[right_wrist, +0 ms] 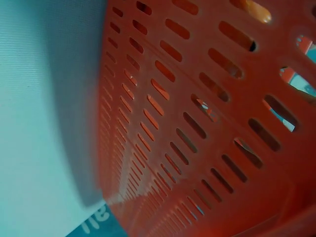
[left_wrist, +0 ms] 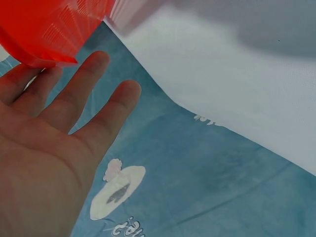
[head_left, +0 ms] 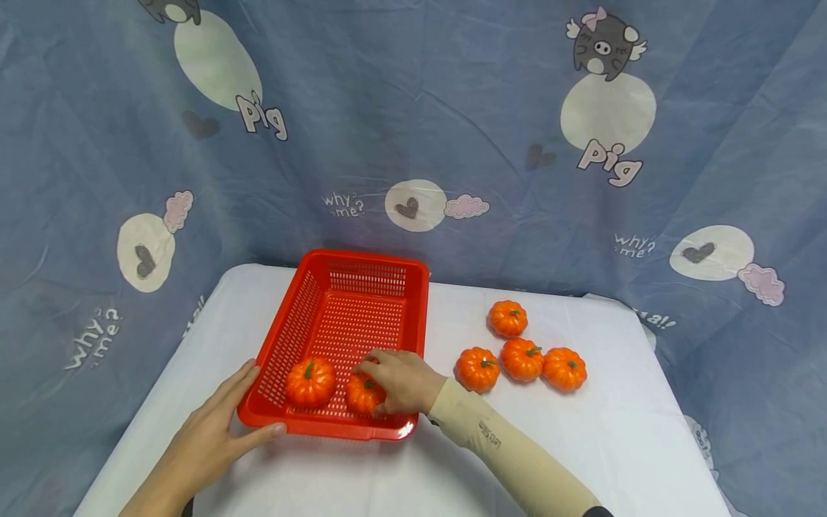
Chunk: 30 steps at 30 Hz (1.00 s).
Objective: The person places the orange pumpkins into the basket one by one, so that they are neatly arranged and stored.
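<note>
A red slotted basket stands on the white table. Two small orange pumpkins lie at its near end. My right hand reaches over the basket's right wall and its curled fingers grip the right pumpkin. The left pumpkin lies free beside it. My left hand rests against the basket's near-left corner with straight fingers and the thumb along the front rim. The left wrist view shows that open palm under the basket's corner. Only the basket's slotted wall fills the right wrist view.
Several more orange pumpkins lie in a cluster on the white table, right of the basket. A blue cartoon-print cloth hangs behind and drapes down the table's sides. The table's left edge is close to my left hand.
</note>
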Available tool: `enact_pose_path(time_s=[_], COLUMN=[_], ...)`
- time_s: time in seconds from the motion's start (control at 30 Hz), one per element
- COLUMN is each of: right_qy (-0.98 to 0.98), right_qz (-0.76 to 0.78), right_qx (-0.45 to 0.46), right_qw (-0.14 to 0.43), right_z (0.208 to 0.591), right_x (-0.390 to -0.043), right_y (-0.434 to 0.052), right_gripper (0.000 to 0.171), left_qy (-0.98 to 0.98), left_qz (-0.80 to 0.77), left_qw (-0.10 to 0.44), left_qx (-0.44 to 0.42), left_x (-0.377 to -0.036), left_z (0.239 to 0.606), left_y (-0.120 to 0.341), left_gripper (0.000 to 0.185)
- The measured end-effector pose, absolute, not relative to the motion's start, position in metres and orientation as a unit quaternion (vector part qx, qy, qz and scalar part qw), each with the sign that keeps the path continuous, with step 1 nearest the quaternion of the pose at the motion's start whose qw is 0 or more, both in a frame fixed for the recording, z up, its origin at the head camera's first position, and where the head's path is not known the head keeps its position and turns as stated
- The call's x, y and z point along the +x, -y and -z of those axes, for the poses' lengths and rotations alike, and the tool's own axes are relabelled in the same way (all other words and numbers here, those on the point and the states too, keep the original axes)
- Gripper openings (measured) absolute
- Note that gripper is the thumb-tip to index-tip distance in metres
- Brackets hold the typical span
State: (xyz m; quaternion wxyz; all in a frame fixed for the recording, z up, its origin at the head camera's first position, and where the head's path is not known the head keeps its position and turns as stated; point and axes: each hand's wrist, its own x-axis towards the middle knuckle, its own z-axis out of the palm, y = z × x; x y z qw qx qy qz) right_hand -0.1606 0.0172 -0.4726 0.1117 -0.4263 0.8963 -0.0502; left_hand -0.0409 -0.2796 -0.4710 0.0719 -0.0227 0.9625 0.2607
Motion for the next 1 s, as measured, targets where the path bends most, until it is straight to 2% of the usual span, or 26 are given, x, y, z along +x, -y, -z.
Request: enact_pose_path(time_s=[0.8, 1.0], right_qy=[-0.886, -0.87], right_qz=[0.083, 0.145], right_qx=[-0.444, -0.465], right_qw=[0.109, 0.076], right_z=[0.4709, 0.466], right_x=[-0.1619, -0.1622], right_y=[-0.0215, -0.0269], right_gripper=[0.068, 0.06], left_qy=[-0.963, -0.963], left_qz=[-0.261, -0.26], left_qw=[0.067, 0.067], left_qx=[-0.016, -0.021], left_x=[-0.0413, -0.0412], left_z=[0.4695, 0.4704], left_y=[0.2779, 0.2777], left_gripper=[0.124, 0.125])
